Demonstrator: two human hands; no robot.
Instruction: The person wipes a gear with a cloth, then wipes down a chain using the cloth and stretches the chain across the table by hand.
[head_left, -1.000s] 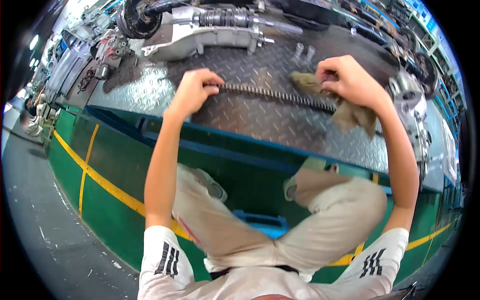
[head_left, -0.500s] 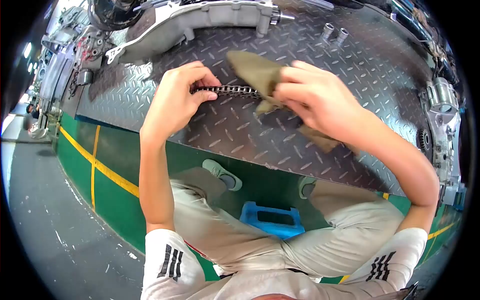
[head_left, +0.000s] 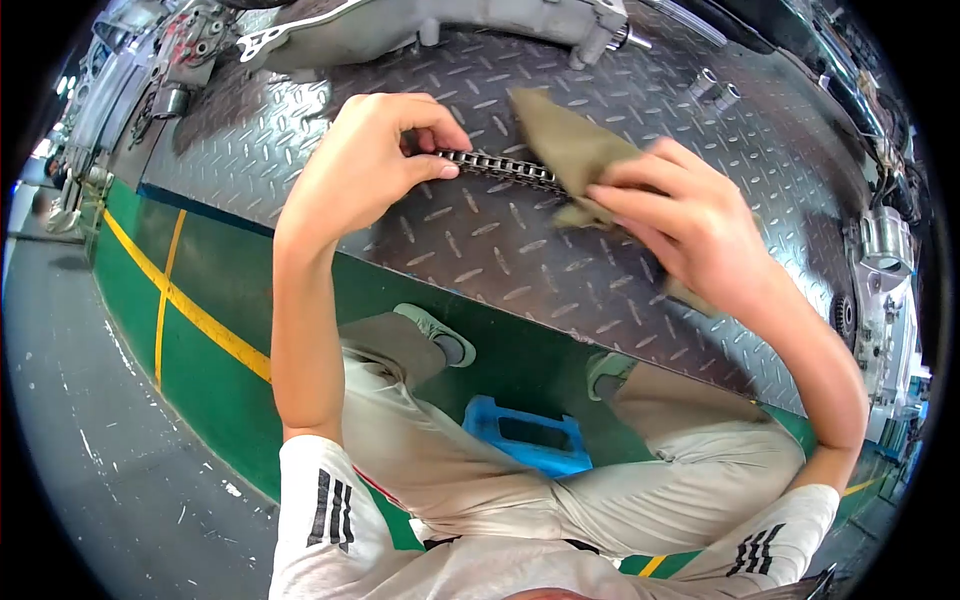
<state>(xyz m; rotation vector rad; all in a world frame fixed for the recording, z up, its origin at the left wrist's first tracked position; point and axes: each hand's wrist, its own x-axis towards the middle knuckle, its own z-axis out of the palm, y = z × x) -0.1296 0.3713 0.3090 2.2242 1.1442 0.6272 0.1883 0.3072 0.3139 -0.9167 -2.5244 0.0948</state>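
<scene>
The dark metal link chain (head_left: 497, 166) is pinched at one end between the thumb and fingers of the left hand (head_left: 355, 165), which seems to anchor it so that the stretch between the hands runs fairly straight. It appears to have two runs close together, though blur makes this uncertain. The right hand (head_left: 695, 220) grasps a folded olive-brown cloth (head_left: 572, 143) around the chain's other visible part; the cloth probably gives a grip on the links and keeps the fingers off them. How much chain lies inside the folds cannot be told.

Both hands work above the dark diamond-patterned metal bench top (head_left: 480, 245), inward from its near edge, likely so that the surface lies under any slack. Whether the chain touches it is unclear.

Farther out, a long pale-grey cast metal housing (head_left: 460, 18) lies toward the far side, leaving room for the hands. Two small silver metal cylinders (head_left: 705, 80) (head_left: 727, 97) stand together beyond the right hand, apart from the cloth. By the right end are a silver metal housing with a round opening (head_left: 885, 250) and a dark toothed gear (head_left: 845, 315); near the left end sits a red-marked grey metal casting (head_left: 195, 40).
</scene>
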